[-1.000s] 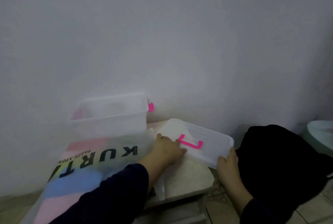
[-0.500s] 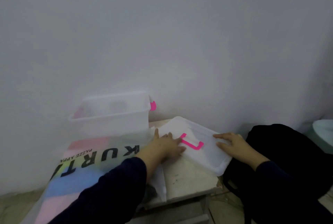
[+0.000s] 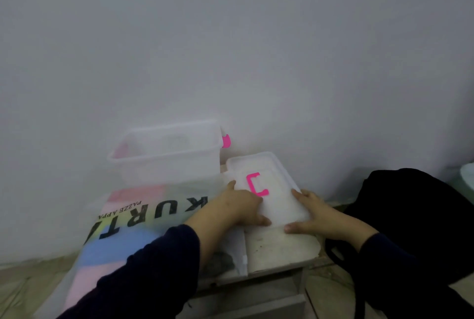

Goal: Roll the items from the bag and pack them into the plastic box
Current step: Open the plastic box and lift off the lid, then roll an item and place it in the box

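Just below the frame's centre, a translucent, smooth-walled plastic box [image 3: 166,157] with a pink latch stands open on the worn, speckled tabletop [image 3: 279,249]. Right of it lies its flat rectangular lid [image 3: 272,190] with a pink handle; the left hand [image 3: 238,205] and right hand [image 3: 320,218] grip its near corners. A frosted, crinkly bag [image 3: 123,231] printed with black letters sits lower left.

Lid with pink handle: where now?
Head view, centre-right: the lid lies on the small table, right of the plastic box, held between left hand and right hand.
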